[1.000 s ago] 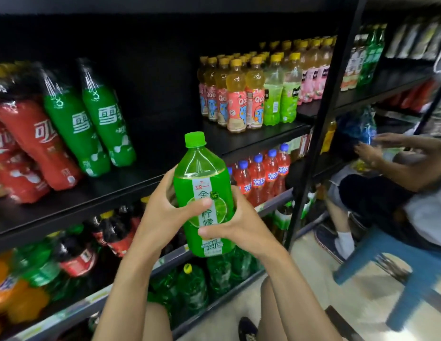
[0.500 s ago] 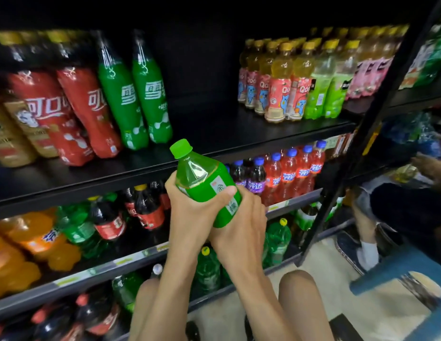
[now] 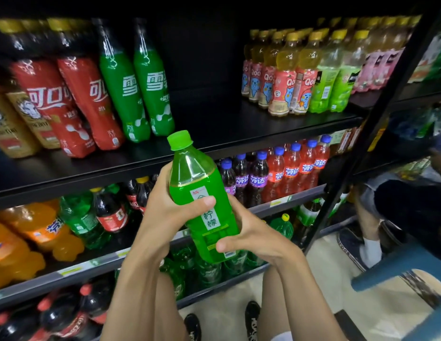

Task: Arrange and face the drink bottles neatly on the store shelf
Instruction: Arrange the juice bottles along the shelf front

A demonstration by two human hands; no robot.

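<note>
A large green lemon-drink bottle [image 3: 202,198] with a green cap is held in front of the black shelf [image 3: 214,134], tilted a little to the left, label facing me. My left hand [image 3: 170,212] grips its middle from the left, thumb across the label. My right hand [image 3: 249,232] holds its lower right side, thumb near the base. On the upper shelf stand red cola bottles [image 3: 86,102] and green soda bottles [image 3: 138,92] at left, yellow-capped juice bottles [image 3: 295,77] at right, with a bare gap between them.
The shelf below holds orange soda [image 3: 30,232], dark cola and red and purple blue-capped bottles [image 3: 283,171]. More green bottles [image 3: 209,269] lie on the lowest shelf. Another person [image 3: 411,200] sits at right by a blue stool [image 3: 399,267]. My shoes are on the floor.
The bottle went from upright to steeply tilted left, then swung back nearly upright with its label toward me. My view shifted left along the shelf.
</note>
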